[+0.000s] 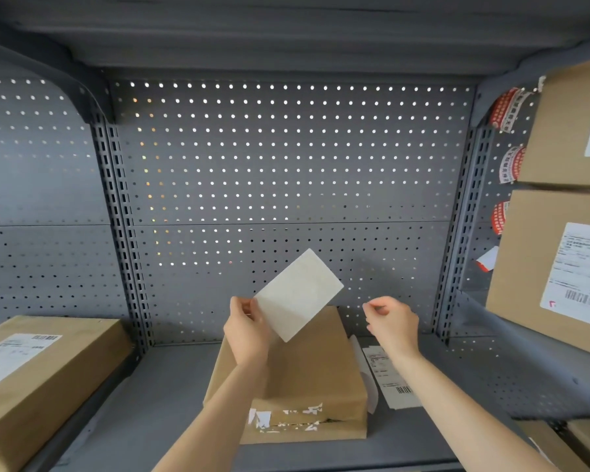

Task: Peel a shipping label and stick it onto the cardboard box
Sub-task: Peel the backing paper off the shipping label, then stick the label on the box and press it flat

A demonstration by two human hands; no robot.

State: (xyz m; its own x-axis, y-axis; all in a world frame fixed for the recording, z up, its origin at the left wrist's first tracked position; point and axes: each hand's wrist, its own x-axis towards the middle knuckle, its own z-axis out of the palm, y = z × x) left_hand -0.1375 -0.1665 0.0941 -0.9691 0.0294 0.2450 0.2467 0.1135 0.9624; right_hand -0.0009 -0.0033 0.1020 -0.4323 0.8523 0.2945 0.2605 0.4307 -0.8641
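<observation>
left hand [249, 332] pinches label [298, 294] corner over cardboard box [314, 369] | right hand [392, 321] loosely curled, empty

Grey pegboard wall [286, 158] backs a grey shelf [157, 386].
</observation>
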